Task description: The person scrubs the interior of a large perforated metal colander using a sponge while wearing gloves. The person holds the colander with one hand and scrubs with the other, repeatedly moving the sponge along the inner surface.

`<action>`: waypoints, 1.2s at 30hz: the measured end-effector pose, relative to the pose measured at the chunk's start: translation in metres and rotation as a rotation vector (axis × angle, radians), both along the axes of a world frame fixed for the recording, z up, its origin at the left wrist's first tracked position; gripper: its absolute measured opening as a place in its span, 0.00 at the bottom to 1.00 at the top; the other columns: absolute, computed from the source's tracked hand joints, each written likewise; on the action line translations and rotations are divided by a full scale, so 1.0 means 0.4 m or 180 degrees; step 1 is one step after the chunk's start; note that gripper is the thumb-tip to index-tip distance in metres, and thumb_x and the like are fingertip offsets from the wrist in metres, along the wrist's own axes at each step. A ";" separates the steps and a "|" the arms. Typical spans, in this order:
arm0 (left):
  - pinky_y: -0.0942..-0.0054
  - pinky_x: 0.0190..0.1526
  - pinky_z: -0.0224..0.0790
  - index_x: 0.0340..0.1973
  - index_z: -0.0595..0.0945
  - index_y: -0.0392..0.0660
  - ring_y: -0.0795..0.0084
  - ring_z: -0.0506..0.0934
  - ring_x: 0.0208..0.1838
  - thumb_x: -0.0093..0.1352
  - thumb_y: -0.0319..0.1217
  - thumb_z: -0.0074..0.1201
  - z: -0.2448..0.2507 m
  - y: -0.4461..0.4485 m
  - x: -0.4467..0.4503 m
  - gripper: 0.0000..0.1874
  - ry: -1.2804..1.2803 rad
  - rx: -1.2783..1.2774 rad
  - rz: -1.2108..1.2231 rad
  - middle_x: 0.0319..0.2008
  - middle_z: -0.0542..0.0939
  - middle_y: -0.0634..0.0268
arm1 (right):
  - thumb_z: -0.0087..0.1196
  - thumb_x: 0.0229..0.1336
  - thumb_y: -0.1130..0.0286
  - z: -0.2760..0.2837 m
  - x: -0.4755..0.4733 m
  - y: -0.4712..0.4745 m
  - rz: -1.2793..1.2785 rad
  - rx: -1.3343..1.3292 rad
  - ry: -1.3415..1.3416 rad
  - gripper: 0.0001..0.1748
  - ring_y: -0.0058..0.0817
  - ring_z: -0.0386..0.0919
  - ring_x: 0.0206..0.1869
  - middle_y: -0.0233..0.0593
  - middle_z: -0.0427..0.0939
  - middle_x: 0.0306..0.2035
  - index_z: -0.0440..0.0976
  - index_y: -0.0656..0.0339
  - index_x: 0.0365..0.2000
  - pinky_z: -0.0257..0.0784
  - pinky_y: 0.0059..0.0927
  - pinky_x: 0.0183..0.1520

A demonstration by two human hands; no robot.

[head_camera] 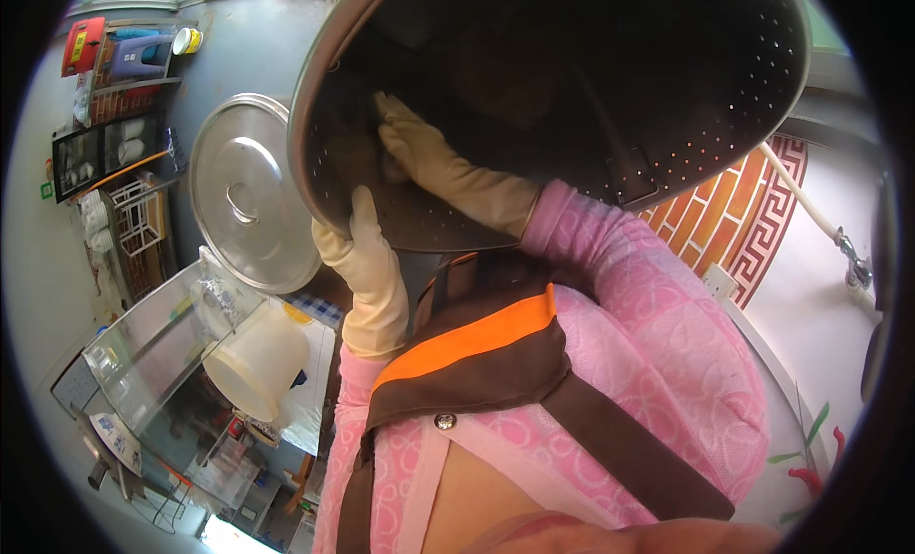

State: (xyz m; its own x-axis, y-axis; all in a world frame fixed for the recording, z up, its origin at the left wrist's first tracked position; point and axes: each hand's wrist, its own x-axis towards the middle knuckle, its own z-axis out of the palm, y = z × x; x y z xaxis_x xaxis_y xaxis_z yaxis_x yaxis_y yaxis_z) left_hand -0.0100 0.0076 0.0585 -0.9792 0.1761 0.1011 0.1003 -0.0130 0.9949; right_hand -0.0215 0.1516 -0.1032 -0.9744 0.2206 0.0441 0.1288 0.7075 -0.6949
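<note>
A large, dark-insided metal pot with small holes through its wall fills the top of the view, its mouth tilted towards me. My left hand, in a cream rubber glove, grips the near left rim, thumb on the inner side. My right hand, gloved alike, reaches into the pot and lies against the inner wall. Something pale and blurred shows under its palm; whether it is held cannot be told. A bent wire handle shows at the lower right of the pot.
A large round stainless-steel lid stands left of the pot. Below it are a translucent plastic bucket and a glass-sided case. A pale hose runs to a metal tap at right. Stacked stools sit far left.
</note>
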 end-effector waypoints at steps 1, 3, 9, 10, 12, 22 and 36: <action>0.70 0.63 0.71 0.64 0.77 0.37 0.69 0.79 0.59 0.71 0.14 0.56 0.001 -0.001 0.000 0.25 0.0008 -0.0005 0.0002 0.60 0.81 0.61 | 0.41 0.77 0.63 -0.014 -0.008 -0.007 0.0285 0.0664 -0.0013 0.26 0.44 0.62 0.77 0.56 0.68 0.72 0.71 0.72 0.64 0.55 0.37 0.80; 0.70 0.64 0.71 0.64 0.77 0.37 0.69 0.79 0.59 0.71 0.13 0.56 0.001 0.000 -0.001 0.25 0.0025 0.0000 0.0011 0.60 0.81 0.61 | 0.43 0.76 0.66 -0.030 -0.012 -0.013 0.0145 0.0304 -0.0567 0.26 0.44 0.60 0.78 0.56 0.67 0.73 0.69 0.72 0.66 0.54 0.38 0.81; 0.69 0.64 0.71 0.64 0.77 0.37 0.70 0.79 0.59 0.70 0.12 0.56 -0.001 0.001 0.002 0.26 0.0055 -0.0051 0.0018 0.61 0.80 0.62 | 0.41 0.78 0.62 -0.026 0.027 0.016 -0.0163 -0.1475 0.0554 0.28 0.46 0.59 0.79 0.56 0.64 0.75 0.69 0.70 0.68 0.50 0.40 0.82; 0.69 0.64 0.71 0.64 0.77 0.38 0.70 0.79 0.59 0.70 0.12 0.56 -0.001 0.001 0.003 0.26 0.0026 -0.0021 0.0049 0.61 0.80 0.62 | 0.43 0.76 0.64 -0.026 0.029 0.017 -0.0034 -0.0756 0.0213 0.28 0.46 0.59 0.79 0.57 0.64 0.75 0.67 0.71 0.68 0.50 0.40 0.82; 0.69 0.64 0.71 0.65 0.77 0.38 0.70 0.78 0.59 0.70 0.12 0.56 -0.001 0.001 0.005 0.26 -0.0030 0.0075 0.0106 0.61 0.80 0.62 | 0.47 0.74 0.68 -0.027 0.024 0.022 0.0506 0.1197 -0.0804 0.29 0.46 0.60 0.78 0.57 0.63 0.75 0.65 0.72 0.70 0.52 0.38 0.81; 0.70 0.63 0.71 0.65 0.76 0.38 0.70 0.79 0.59 0.71 0.13 0.56 -0.001 -0.002 0.006 0.27 0.0144 -0.0111 0.0172 0.62 0.80 0.62 | 0.53 0.64 0.72 -0.025 0.023 0.044 0.0299 -0.0283 -0.0513 0.35 0.45 0.57 0.80 0.53 0.60 0.77 0.65 0.68 0.70 0.53 0.46 0.80; 0.70 0.62 0.72 0.66 0.74 0.38 0.70 0.79 0.58 0.71 0.14 0.56 0.010 0.005 0.007 0.27 0.0014 -0.0130 0.0252 0.60 0.80 0.61 | 0.50 0.66 0.71 -0.067 -0.009 0.020 0.0126 0.0466 0.0232 0.29 0.45 0.64 0.76 0.51 0.66 0.74 0.69 0.66 0.67 0.62 0.47 0.75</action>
State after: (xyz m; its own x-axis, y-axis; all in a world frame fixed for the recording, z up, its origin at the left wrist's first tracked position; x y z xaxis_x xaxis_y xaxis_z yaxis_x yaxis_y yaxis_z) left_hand -0.0072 0.0098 0.0623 -0.9898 0.1022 0.0997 0.1038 0.0358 0.9940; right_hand -0.0252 0.1594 -0.1302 -0.9752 0.1683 0.1437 0.0520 0.8053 -0.5905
